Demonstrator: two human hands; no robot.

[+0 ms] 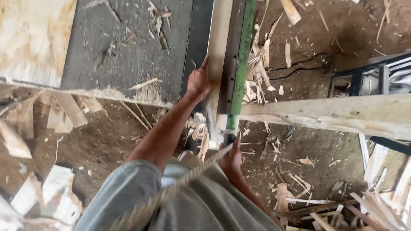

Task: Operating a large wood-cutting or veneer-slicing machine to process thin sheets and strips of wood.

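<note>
My left hand (198,82) reaches forward and grips the left edge of a long pale wooden plank (219,47). The plank lies along a green and black metal rail (240,64) beside a dark grey machine table (128,47). My right hand (231,161) is low, just below the near end of the rail, with its fingers closed around a thick twisted rope (171,188). From that hand the rope runs diagonally down to the lower left, across my grey shirt. What the rope's far end joins is hidden by the hand.
A rough wooden beam (342,113) crosses to the right from the rail. A black metal frame (376,77) stands at the right. Wood offcuts (55,192) and splinters litter the dirt floor (107,141). A pale board (34,38) lies on the table's far left.
</note>
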